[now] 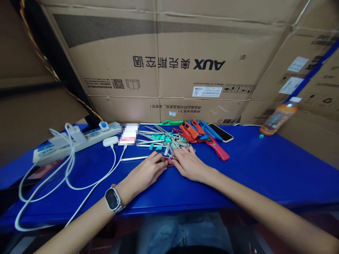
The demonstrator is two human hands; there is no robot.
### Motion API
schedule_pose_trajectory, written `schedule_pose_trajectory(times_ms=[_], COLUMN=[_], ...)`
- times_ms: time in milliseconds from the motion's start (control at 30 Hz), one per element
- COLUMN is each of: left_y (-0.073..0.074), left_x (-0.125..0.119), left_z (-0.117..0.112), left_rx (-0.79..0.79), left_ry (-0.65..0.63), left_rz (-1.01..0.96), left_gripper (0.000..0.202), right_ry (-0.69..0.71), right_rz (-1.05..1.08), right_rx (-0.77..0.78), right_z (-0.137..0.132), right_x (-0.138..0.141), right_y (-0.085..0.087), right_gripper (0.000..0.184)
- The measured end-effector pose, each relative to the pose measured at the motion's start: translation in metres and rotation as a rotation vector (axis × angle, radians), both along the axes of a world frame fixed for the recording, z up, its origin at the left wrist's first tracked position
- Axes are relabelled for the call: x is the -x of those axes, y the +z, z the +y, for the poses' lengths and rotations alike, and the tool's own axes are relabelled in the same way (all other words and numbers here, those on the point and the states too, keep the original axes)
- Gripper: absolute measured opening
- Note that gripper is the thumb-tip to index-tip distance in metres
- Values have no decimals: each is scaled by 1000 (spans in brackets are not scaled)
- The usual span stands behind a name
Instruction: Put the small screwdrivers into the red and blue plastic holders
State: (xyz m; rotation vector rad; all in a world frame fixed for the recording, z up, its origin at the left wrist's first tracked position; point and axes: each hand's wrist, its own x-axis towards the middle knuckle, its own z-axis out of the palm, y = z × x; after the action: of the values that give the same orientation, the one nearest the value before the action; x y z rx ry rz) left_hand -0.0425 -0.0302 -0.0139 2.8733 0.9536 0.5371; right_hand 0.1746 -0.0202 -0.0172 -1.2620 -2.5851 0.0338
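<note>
My left hand is closed around a red lighter casing, which lies low over the table with its inside parts partly showing. A thin metal tube extends leftward beyond that hand. My right hand bends its fingers onto the casing's right end, close to the left fingertips. What lies beneath those fingers is mostly hidden. Just beyond both hands is a pile of clear lighter tanks, green plastic pieces and metal tubes. Orange lighter casings and a red lighter handle lie behind my right hand.
A power strip with white cables occupies the table's left side. A black phone and blue casings sit at the back. An orange drink bottle leans at right. Cardboard walls the rear of the blue table.
</note>
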Motion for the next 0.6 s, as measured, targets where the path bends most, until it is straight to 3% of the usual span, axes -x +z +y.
schedule_pose_trajectory(times_ms=[267, 433, 600], left_y=[-5, 5, 15], left_x=[-2, -3, -7], left_z=[0, 1, 16], left_rx=[-37, -99, 29], left_ry=[37, 93, 70], left_rz=[-37, -181, -135], left_gripper=[24, 20, 28], right_ry=[77, 84, 73], right_rz=[148, 224, 234], right_rx=[27, -23, 0], right_z=[1, 1, 0], right_x=[-13, -15, -16], right_y=[5, 5, 4], right_gripper=[23, 13, 8])
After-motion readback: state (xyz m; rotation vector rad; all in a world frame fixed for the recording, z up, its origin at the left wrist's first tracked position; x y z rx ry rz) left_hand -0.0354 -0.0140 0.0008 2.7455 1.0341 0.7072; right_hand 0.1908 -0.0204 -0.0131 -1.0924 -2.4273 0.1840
